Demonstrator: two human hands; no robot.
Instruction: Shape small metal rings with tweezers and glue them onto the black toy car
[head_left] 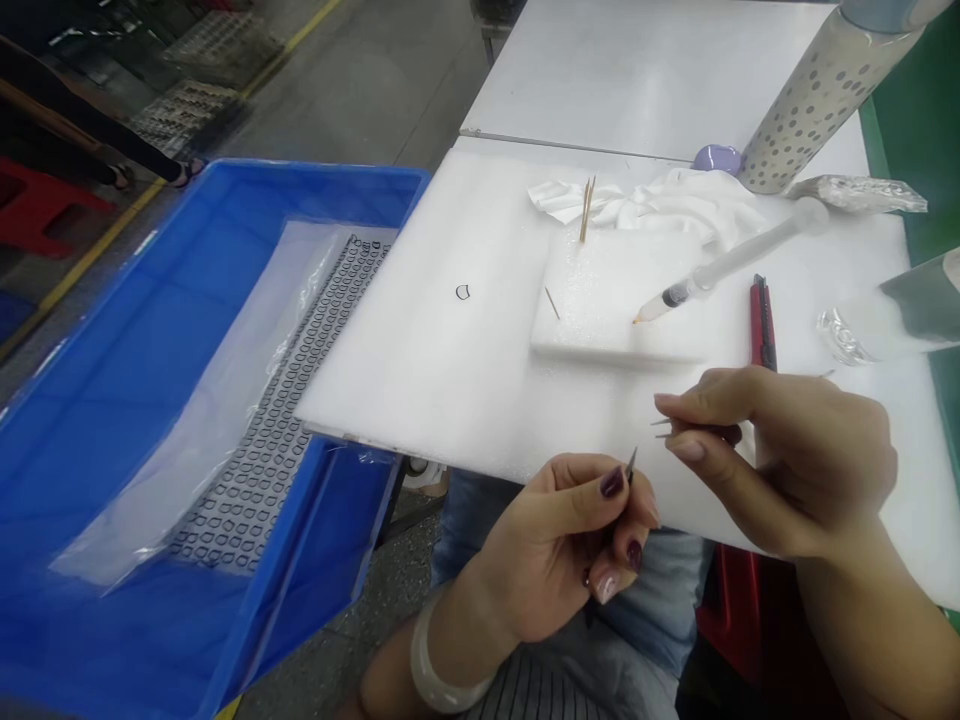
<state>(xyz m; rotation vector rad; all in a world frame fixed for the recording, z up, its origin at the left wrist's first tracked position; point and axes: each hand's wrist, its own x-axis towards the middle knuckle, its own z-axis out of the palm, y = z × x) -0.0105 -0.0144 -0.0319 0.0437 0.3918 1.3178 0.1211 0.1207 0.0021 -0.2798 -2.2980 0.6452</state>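
Note:
My left hand (559,545) is closed around a slim dark tool with a pointed metal tip (632,461), which looks like tweezers; its rest is hidden in my fingers. Just to the right, my right hand (795,450) pinches a pair of tweezers (661,428), whose two thin prongs point left and stand slightly apart. Nothing can be made out between the prongs. Both hands are over the near edge of a white foam sheet (420,380). Farther left on that sheet lies a small black-outlined curved piece (463,292), apart from both hands.
A white foam block (600,290) carries a syringe (720,260) and toothpicks (587,210). Beyond are crumpled tissue (682,200) and a spotted bottle (817,110). A red utility knife (762,320) lies by my right hand. At left, a blue bin (97,420) holds a sheet of outlined pieces (277,430).

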